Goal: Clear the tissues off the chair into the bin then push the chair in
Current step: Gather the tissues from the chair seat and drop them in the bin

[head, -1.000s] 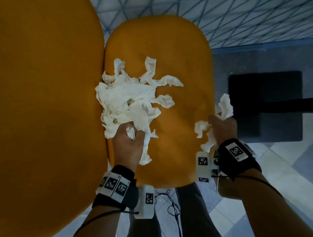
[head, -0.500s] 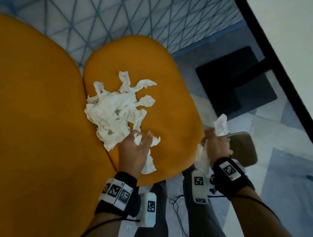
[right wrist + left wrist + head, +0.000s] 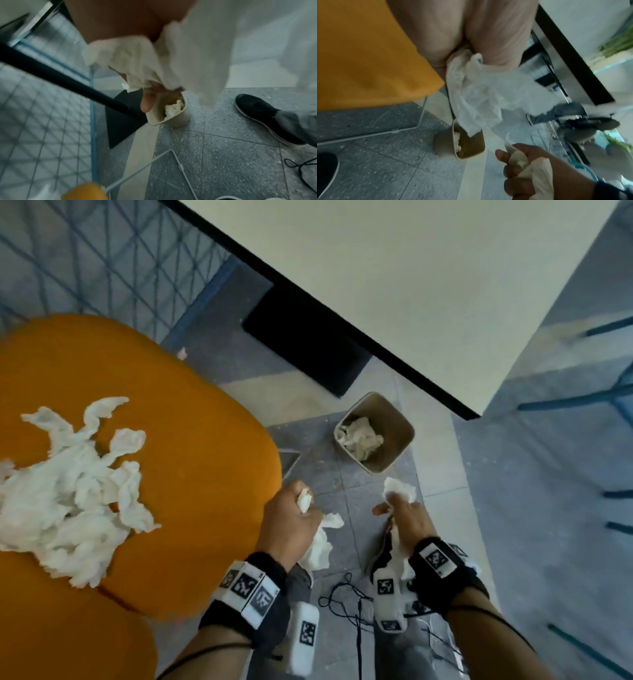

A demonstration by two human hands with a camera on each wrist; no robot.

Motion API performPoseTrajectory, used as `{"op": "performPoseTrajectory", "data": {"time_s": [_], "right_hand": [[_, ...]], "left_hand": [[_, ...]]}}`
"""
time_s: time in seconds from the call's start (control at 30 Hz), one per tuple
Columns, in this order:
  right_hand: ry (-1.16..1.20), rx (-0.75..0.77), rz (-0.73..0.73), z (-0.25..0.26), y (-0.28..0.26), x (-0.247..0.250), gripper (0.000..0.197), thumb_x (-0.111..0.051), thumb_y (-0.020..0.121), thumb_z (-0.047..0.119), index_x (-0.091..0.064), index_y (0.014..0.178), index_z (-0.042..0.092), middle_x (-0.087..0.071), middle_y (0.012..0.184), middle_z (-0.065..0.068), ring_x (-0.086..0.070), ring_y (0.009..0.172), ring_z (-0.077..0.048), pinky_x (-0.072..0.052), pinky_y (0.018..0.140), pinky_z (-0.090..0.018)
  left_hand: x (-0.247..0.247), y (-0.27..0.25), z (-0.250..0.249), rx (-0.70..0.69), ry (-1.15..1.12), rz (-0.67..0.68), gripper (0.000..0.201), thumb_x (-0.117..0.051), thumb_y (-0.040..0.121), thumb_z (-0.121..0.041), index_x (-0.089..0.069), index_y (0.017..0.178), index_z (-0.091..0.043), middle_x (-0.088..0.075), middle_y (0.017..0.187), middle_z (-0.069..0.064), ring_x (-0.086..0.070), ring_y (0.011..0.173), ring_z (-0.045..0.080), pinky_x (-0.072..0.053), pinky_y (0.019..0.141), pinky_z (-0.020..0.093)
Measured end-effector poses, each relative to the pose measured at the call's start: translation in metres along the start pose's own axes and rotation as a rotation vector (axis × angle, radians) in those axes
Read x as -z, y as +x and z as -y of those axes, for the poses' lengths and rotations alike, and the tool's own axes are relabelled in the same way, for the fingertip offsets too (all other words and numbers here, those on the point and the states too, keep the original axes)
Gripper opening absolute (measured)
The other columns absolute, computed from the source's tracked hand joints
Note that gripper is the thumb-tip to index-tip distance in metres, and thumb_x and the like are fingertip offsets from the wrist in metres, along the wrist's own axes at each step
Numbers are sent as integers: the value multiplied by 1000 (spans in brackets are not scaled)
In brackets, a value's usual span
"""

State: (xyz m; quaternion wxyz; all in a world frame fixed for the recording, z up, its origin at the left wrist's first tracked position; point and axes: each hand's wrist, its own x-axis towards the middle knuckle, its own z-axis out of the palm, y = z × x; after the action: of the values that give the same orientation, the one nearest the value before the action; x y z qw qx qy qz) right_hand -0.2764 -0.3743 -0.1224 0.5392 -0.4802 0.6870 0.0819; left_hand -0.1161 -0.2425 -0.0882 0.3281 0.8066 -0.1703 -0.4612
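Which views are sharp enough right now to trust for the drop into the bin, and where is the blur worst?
Head view: sharpest; the bin, both tissue-holding hands, left hand and right hand, read clearly, though straight edges bow. Left wrist view: the held tissue is smeared, the background streaked. Right wrist view: worst near the lens, tissue a soft blur; the bin is recognisable.
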Motion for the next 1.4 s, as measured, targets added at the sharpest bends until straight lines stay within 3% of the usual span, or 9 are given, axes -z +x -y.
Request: {"op": "performPoseTrajectory", "data": {"time_s": [0.17,0.23,0.33,0.5,0.6,0.9,1.07,1.2,1.4], "right_hand": [[138,92,-22,-44,51,48,22,-50,89,12,-66,91,26,-70,85,-9,-70,78,-27,-54,66,-37],[201,126,-13,-53,66,62,18,-50,95,13,-65,101,21,-69,88,-9,-69,77,-22,-53,59,-24],[237,79,55,-58,96,76,21,-53,95,26,-64,109,15,-67,92,-11,-64,83,-25,-51,68,-32],[244,-21,90,-56,156,86,39,-48,56,25,-62,89,9,-57,75,-10,-53,76,-28,-42,67,-34],[239,41,101,-56,190,83,51,-46,63,24,-63,110,13,-60,88,-11,-61,88,-30,-51,80,-39],[78,251,6,-28,276,54,31,-52,88,9,-58,117,16,-67,109,-14,-62,98,-31,-36,70,-26],[136,325,-63,-14,310,34,41,-54,86,11,-56,127,17,-64,121,-11,-60,109,-30,-43,82,-28],[-63,305,120,-22,321,28,61,-60,82,24,-40,140,22,-49,136,-14,-55,117,-35,-44,95,-39],[-131,397,78,-48,295,42,58,-57,84,12,-44,139,23,-46,141,-13,-52,122,-32,-42,99,-33]], "left_hand": [[-75,30,-25,-18,156,118,9,-57,93,-18,-62,99,-23,-67,86,-7,-60,75,7,-41,55,16],[-104,48,-30,2,173,158,7,-57,95,-24,-64,97,-25,-70,79,-3,-65,72,9,-47,59,20],[-144,83,-30,-26,261,162,11,-56,87,-39,-64,85,-31,-70,74,-1,-68,75,23,-56,72,38],[-190,144,-29,7,298,99,14,-60,84,-45,-63,82,-32,-71,83,1,-68,81,27,-56,78,39],[-207,181,-29,-4,310,6,12,-62,83,-35,-62,90,-24,-69,89,2,-64,87,25,-53,80,36],[-230,266,-30,-121,396,-127,43,-44,76,6,-52,115,-10,-40,128,10,-48,107,21,-41,101,29],[-247,289,-18,-203,481,-178,43,-46,81,9,-51,119,-13,-38,134,10,-50,113,22,-35,95,15],[-253,298,-2,-139,613,-31,51,-59,80,-3,-51,126,-22,-39,137,9,-50,116,25,-38,105,27],[-244,274,13,-99,716,133,53,-67,79,-5,-56,130,-19,-39,143,10,-46,126,27,-30,105,20]]}}
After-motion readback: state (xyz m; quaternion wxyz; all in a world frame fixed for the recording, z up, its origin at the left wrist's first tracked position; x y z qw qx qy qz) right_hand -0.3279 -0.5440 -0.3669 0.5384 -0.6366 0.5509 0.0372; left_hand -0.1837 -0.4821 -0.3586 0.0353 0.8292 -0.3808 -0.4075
